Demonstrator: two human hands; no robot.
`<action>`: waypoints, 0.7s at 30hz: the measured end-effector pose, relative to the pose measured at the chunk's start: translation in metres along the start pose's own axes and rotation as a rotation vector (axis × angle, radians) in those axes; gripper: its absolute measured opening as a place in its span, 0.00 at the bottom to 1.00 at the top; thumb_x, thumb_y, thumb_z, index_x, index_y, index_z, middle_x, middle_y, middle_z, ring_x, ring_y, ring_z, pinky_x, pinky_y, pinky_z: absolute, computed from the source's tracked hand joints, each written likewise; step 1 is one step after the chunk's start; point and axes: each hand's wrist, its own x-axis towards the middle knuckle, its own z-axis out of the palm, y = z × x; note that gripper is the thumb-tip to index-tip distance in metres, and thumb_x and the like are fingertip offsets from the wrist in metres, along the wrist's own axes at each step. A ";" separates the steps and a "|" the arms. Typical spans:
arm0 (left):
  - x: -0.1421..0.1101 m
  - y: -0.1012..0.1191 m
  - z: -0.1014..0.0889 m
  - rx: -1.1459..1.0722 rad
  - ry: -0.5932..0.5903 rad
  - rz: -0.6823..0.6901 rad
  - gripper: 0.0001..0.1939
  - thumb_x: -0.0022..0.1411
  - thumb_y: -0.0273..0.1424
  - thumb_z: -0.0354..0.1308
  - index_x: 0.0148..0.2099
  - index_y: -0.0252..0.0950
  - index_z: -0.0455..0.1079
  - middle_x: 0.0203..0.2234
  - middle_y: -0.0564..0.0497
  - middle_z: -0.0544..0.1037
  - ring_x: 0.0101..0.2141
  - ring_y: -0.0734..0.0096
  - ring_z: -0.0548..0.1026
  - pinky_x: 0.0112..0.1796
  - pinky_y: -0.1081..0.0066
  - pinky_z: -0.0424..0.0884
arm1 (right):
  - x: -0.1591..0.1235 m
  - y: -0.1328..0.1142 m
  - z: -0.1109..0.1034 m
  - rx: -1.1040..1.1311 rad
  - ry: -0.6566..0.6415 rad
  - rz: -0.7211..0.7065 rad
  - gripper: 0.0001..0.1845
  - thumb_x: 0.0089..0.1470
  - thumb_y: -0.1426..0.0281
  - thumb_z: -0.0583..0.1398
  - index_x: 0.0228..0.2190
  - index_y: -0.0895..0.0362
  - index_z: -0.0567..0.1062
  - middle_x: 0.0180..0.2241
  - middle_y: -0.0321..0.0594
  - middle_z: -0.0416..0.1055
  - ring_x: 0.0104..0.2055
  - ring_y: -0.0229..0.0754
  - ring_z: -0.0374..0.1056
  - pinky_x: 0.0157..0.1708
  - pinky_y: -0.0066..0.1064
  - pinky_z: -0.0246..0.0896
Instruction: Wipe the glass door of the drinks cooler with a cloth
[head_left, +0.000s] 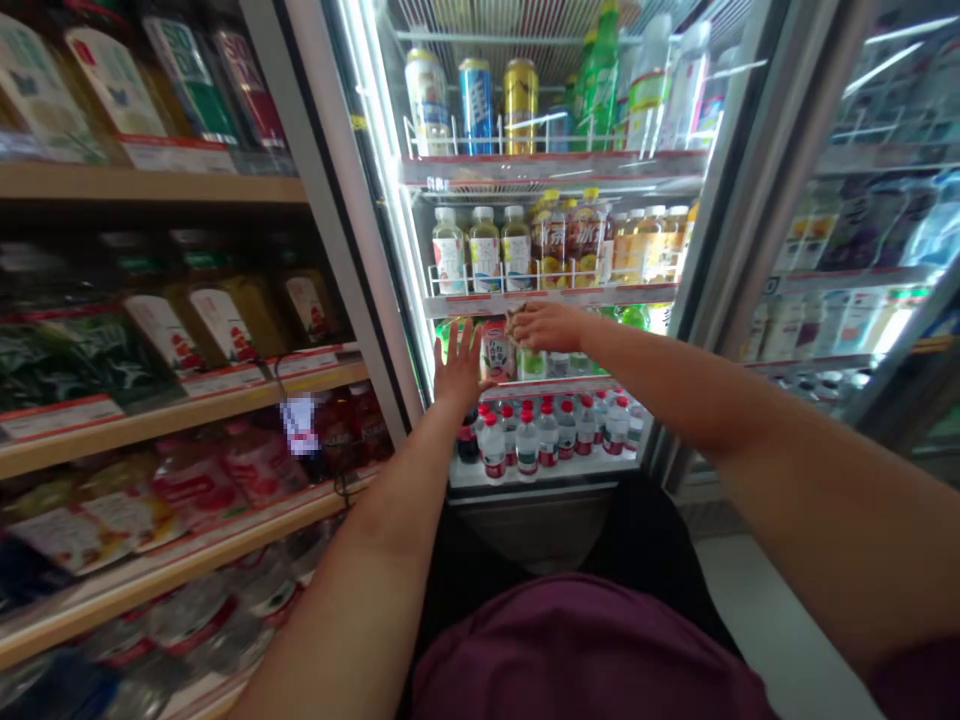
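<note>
My left hand (pixel 459 370) is stretched out with its fingers spread and holds nothing. It is in front of the left end of a lower cooler shelf, beside a red-labelled drink (pixel 496 350). My right hand (pixel 551 328) reaches to the same shelf, fingers bent over a crumpled brown cloth (pixel 516 322). The cloth is small and partly hidden by the fingers. Under the right hand, green-labelled drinks (pixel 532 363) show in part. Below both hands, several small clear bottles with red caps (pixel 527 443) stand on the bottom shelf.
Higher cooler shelves hold cans (pixel 475 105) and bottled tea (pixel 551 240) behind wire rails. A metal door frame (pixel 757 240) bounds the cooler on the right. At left, wooden shelves (pixel 172 415) carry juice bottles, and a small blurred hanging item (pixel 301 425) juts out.
</note>
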 end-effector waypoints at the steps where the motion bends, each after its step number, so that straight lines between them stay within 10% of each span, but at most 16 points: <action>1: 0.000 0.000 0.000 0.001 0.006 0.003 0.58 0.61 0.45 0.68 0.78 0.36 0.34 0.75 0.43 0.34 0.73 0.51 0.28 0.69 0.47 0.27 | 0.001 0.009 -0.012 -0.023 -0.022 -0.024 0.12 0.63 0.76 0.59 0.43 0.52 0.81 0.51 0.32 0.76 0.60 0.37 0.62 0.63 0.38 0.51; 11: 0.003 -0.005 0.008 0.037 0.051 0.008 0.57 0.61 0.46 0.66 0.78 0.36 0.34 0.75 0.43 0.35 0.73 0.49 0.30 0.70 0.45 0.30 | -0.007 0.085 -0.117 -0.214 0.163 0.375 0.18 0.65 0.78 0.55 0.53 0.60 0.77 0.58 0.43 0.71 0.67 0.53 0.57 0.65 0.56 0.52; 21: 0.003 -0.008 0.012 0.015 0.094 0.026 0.52 0.65 0.49 0.61 0.78 0.36 0.37 0.75 0.42 0.37 0.73 0.50 0.31 0.70 0.45 0.30 | -0.070 0.117 -0.103 -0.153 0.386 0.828 0.25 0.61 0.81 0.55 0.59 0.61 0.70 0.62 0.53 0.62 0.61 0.51 0.61 0.62 0.53 0.57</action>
